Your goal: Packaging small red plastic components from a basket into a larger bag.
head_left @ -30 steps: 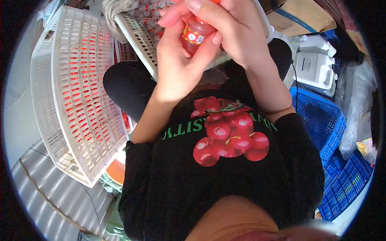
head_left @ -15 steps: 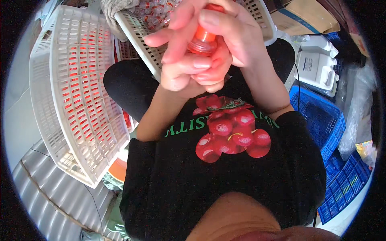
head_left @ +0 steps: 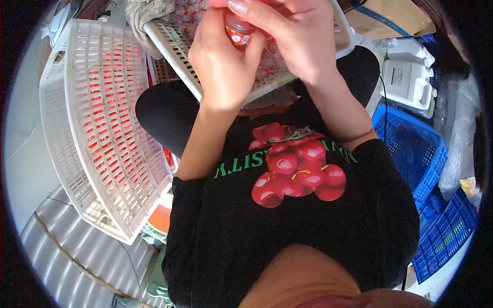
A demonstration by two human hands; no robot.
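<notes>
1 small red bottle [head_left: 239, 32] is held above the white basket [head_left: 343, 32], between the person's 2 hands. Its long axis, as far as it shows, runs roughly toward the far side of the basket with a slight tilt, the ridged neck lying farther out than the label. The left hand [head_left: 223, 64] is nearer, coming in over the basket's left part and wrapping the label end: its thumb presses on the bottle's right side, while the curled fingers close in from the left, so the bottle is pinched with no visible gap.

The right hand [head_left: 304, 43], over the basket's right part, arches across the neck end, thumb bent over it (the fingers run out of view, so whether they grip or merely rest there cannot be told). Below both hands, clear bottles [head_left: 271, 64] lie in the basket, and a grey cloth [head_left: 146, 20] hangs over its far left corner.
</notes>
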